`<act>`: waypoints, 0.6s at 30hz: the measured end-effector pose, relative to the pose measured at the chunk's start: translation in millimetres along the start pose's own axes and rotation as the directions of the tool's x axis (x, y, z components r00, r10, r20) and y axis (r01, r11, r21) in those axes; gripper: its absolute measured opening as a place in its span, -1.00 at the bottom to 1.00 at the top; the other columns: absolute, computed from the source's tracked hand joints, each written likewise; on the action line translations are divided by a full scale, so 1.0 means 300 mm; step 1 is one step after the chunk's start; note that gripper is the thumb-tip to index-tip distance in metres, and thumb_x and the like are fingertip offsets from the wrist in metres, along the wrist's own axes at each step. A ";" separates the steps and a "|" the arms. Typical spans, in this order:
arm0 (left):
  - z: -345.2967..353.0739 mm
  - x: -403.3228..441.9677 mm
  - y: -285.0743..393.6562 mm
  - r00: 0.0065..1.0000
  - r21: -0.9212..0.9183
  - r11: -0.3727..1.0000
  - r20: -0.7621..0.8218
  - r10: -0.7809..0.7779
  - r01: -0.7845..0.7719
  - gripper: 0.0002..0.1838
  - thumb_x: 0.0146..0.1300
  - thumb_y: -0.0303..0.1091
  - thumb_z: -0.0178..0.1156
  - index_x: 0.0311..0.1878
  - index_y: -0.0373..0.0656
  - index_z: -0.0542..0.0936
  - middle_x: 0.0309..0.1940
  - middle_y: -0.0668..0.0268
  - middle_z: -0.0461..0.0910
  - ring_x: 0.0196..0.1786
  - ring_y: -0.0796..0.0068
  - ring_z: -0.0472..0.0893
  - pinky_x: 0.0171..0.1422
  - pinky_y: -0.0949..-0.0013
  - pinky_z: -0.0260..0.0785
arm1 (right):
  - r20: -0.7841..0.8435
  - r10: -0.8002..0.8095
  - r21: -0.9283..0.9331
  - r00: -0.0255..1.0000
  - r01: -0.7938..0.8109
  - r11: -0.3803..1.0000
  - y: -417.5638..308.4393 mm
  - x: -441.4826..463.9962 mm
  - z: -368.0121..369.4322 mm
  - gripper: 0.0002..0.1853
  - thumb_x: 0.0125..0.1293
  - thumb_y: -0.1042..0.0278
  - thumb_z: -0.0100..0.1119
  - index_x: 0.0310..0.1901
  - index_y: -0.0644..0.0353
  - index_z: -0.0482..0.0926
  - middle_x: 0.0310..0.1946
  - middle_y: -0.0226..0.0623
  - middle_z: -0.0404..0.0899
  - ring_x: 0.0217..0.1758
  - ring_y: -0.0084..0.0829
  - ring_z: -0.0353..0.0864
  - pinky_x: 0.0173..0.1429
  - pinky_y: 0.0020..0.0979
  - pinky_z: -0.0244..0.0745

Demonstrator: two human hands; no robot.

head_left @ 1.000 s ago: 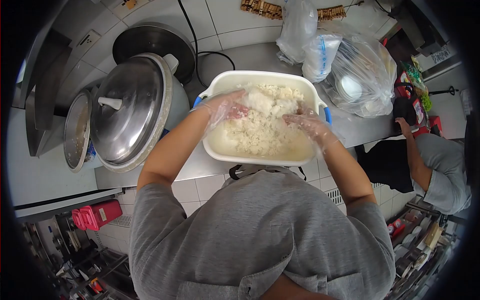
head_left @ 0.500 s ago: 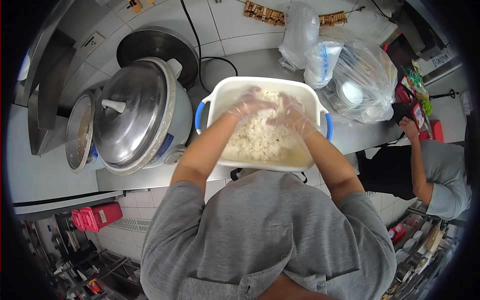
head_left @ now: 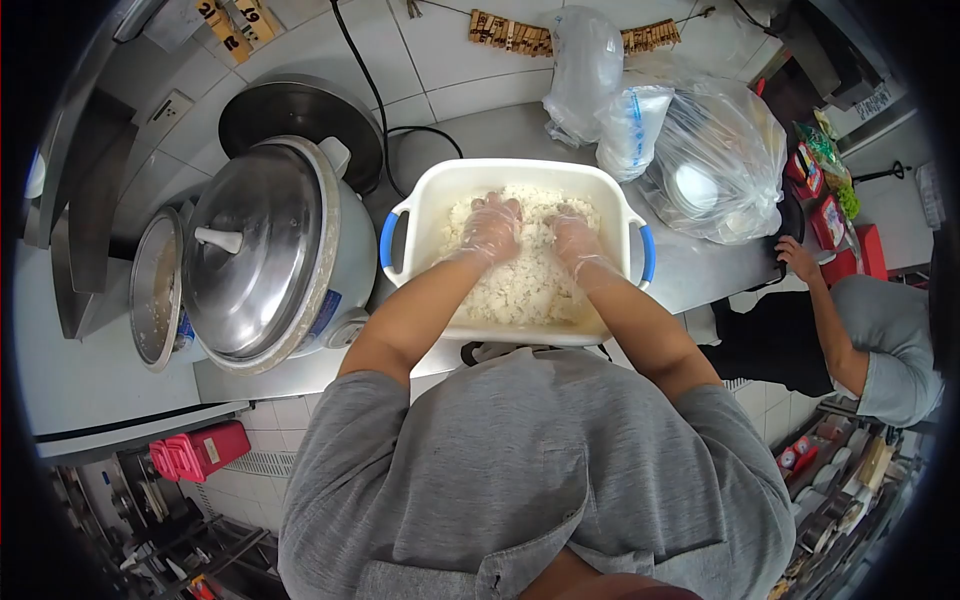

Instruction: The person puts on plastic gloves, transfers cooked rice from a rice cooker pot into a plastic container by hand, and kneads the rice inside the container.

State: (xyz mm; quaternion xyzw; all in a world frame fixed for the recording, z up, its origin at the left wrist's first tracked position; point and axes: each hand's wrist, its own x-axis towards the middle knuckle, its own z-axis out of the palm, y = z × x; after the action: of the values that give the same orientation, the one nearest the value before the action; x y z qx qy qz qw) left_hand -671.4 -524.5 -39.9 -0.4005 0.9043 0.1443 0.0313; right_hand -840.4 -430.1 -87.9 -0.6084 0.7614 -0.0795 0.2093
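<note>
A white plastic tub (head_left: pixel 432 195) with blue handles holds a spread of cooked white rice (head_left: pixel 528 285). Both my hands wear clear plastic gloves and are inside the tub. My left hand (head_left: pixel 492 230) is curled into the rice left of the middle, fingers closed around some of it. To its right, with a gap between them, my right hand (head_left: pixel 575 240) is likewise curled into the rice, its fingertips partly buried. Rice lies around both hands and toward the near wall of the tub.
On the steel counter (head_left: pixel 690 270), a large rice cooker (head_left: pixel 255 240) with a metal lid stands left. Clear plastic bags (head_left: pixel 725 160) lie back right. A black cord (head_left: pixel 375 90) runs behind the tub. Another person in a grey shirt (head_left: pixel 885 335) stands at the right, one hand near a dark pan.
My hands have moved apart and down into the rice, from being close together near the tub's middle. The rice looks more spread out toward the back. The view has shifted slightly.
</note>
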 end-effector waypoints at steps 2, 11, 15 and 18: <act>-0.027 0.016 -0.035 1.000 -0.138 0.990 -0.016 -0.022 0.019 -0.50 -0.06 -0.29 0.43 0.03 0.04 0.55 0.05 -0.01 0.50 0.22 -0.01 0.51 0.23 0.00 0.43 | -0.040 -0.017 0.015 0.999 0.018 1.000 0.008 0.026 -0.012 -0.38 0.23 0.10 0.40 0.29 0.14 0.51 0.31 0.11 0.48 0.40 0.03 0.43 0.47 -0.19 0.33; -0.087 -0.100 -0.062 0.972 -0.755 0.651 -0.205 -0.114 -0.082 -0.42 0.05 -0.18 0.48 0.12 -0.09 0.48 0.03 0.04 0.60 0.11 0.05 0.62 0.21 0.14 0.44 | -0.148 0.239 0.681 0.960 -0.076 0.729 -0.144 -0.036 -0.062 -0.34 0.40 -0.23 0.20 0.28 0.17 0.47 0.02 -0.04 0.67 0.19 -0.18 0.61 0.24 -0.29 0.47; -0.121 -0.115 -0.013 0.957 -0.702 0.705 -0.261 -0.123 -0.101 -0.35 0.10 -0.11 0.46 0.23 -0.15 0.49 -0.02 0.00 0.68 0.04 0.05 0.68 0.19 0.17 0.48 | 0.032 0.080 0.978 0.996 -0.048 0.205 -0.310 -0.149 -0.193 -0.08 0.42 -0.35 0.08 0.51 0.27 0.14 0.52 -0.04 0.18 0.56 -0.12 0.17 0.37 0.01 0.39; -0.157 -0.151 0.010 0.994 -0.470 0.882 -0.103 -0.025 -0.026 -0.30 0.11 0.10 0.38 0.22 -0.19 0.61 -0.02 -0.06 0.68 0.02 0.05 0.69 0.18 0.11 0.48 | 0.350 -0.054 0.933 0.935 -0.353 -0.076 -0.319 -0.173 -0.235 0.03 0.26 -0.42 0.24 0.59 -0.09 0.03 0.64 -0.11 -0.26 0.60 0.11 0.00 0.39 0.51 0.16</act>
State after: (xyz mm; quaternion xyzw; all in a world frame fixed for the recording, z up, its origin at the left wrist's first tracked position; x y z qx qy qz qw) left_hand -640.2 -503.6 13.7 -0.4030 0.8428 0.3376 -0.1150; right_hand -775.2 -413.5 23.1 -0.1783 0.4877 -0.4960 0.6959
